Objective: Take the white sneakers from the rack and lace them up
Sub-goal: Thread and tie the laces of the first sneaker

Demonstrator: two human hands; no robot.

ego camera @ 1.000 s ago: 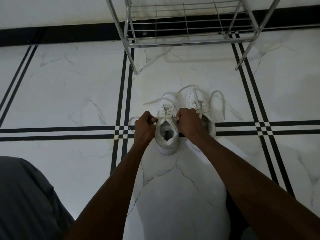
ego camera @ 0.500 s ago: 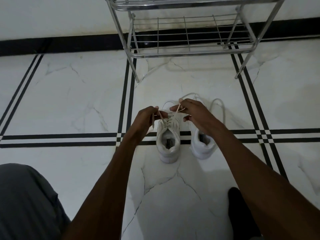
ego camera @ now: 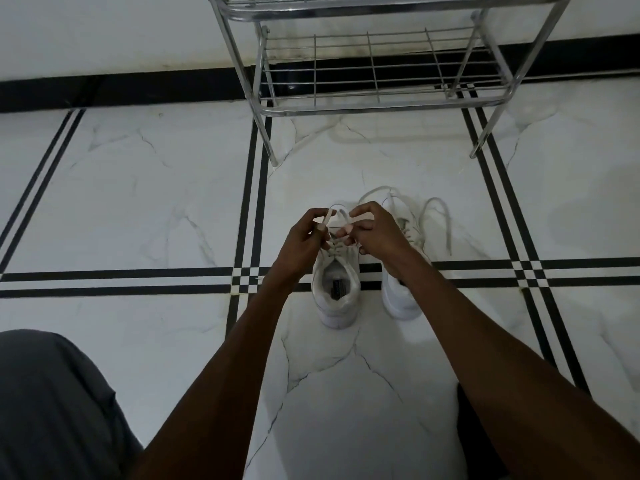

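While both sneakers stand on the floor (ego camera: pixel 166 209), the left sneaker (ego camera: pixel 335 292) is being tied.
Its lace (ego camera: pixel 332 212) is pinched by the left hand (ego camera: pixel 304 242) and right hand (ego camera: pixel 379 233), both closed; a bow is judged next. The right sneaker (ego camera: pixel 401 299) lies unlaced; beyond, open floor remains before the rack (ego camera: pixel 374 98).

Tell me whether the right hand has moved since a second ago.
Yes. The right hand has gone from beside the left sneaker's collar toward the rack, beyond the floor's black stripes.
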